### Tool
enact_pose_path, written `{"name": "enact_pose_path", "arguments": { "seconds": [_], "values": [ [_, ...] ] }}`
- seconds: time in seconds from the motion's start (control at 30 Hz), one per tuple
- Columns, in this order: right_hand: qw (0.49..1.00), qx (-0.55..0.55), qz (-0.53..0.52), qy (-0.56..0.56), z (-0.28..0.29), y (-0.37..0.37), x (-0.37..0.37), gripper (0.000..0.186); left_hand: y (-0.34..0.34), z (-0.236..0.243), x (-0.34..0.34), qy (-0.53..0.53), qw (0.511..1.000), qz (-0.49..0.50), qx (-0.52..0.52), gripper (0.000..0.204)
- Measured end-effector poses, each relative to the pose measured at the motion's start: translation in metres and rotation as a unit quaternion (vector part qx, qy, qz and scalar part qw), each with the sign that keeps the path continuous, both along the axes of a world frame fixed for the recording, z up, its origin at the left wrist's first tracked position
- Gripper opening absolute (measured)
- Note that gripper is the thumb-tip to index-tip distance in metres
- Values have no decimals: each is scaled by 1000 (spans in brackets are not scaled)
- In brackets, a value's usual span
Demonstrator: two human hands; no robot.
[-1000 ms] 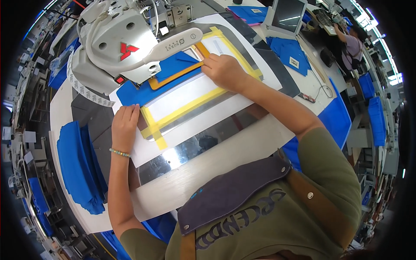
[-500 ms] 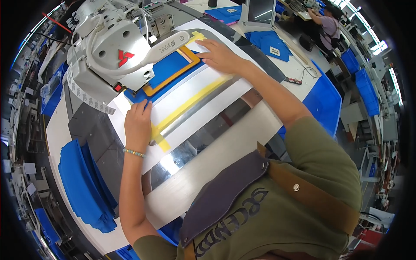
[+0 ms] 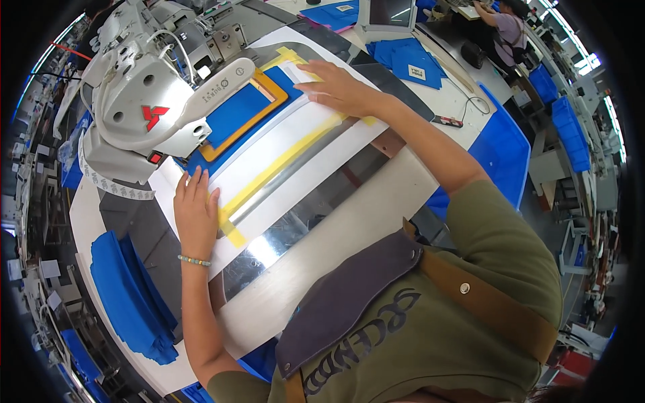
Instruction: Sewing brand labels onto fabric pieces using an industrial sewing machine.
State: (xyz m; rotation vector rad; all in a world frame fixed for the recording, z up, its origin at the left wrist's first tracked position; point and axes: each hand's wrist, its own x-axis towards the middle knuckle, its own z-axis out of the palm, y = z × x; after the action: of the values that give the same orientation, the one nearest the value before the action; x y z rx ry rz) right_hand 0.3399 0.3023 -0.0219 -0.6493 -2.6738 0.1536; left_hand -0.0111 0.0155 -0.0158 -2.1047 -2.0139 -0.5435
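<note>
A white template board (image 3: 272,141) edged with yellow tape (image 3: 282,161) lies under the white sewing machine head (image 3: 134,107). On it are blue fabric (image 3: 289,91) and an orange frame (image 3: 230,144) with blue inside, partly hidden by the machine's light arm (image 3: 211,94). My left hand (image 3: 198,208) rests with fingers apart on the template's left end, beside the fabric. My right hand (image 3: 336,91) rests with fingers spread on the template's right end, just right of the orange frame.
Folded blue fabric (image 3: 131,299) lies at the left, more blue pieces (image 3: 410,64) at the back right. A blue bin (image 3: 494,158) is at the right, near a small tool (image 3: 449,121). A screen (image 3: 386,13) stands at the back. Another person (image 3: 507,37) works behind, upper right.
My right hand has let go of the orange frame and spread open over the template's right end. The frame now lies flatter on the blue fabric. My left hand's fingers have spread slightly.
</note>
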Motion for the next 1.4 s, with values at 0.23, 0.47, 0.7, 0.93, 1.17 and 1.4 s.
{"name": "enact_pose_path", "arguments": {
  "seconds": [0.23, 0.47, 0.7, 0.93, 1.17, 1.4],
  "values": [
    [999, -11, 26, 23, -3, -19, 6, 43, -4, 0, 2, -9, 999, 14, -31, 43],
    [999, 25, 29, 21, -5, -17, 3, 44, -7, 0, -1, -34, 997, 24, -65, 43],
    [997, 16, 17, 75, -4, -27, 2, 45, -8, 4, 3, -61, 996, 30, -58, 44],
    [1000, 11, -1, -16, -6, -28, 3, 49, -13, 6, 1, -34, 997, 48, -51, 44],
    [995, 2, -25, 96, 2, -25, 5, 41, -15, 13, -2, -48, 997, 66, -8, 33],
    [999, -7, 8, 36, 5, -28, 7, 39, -16, 14, 0, -99, 992, 70, 36, 34]
  ]
}}
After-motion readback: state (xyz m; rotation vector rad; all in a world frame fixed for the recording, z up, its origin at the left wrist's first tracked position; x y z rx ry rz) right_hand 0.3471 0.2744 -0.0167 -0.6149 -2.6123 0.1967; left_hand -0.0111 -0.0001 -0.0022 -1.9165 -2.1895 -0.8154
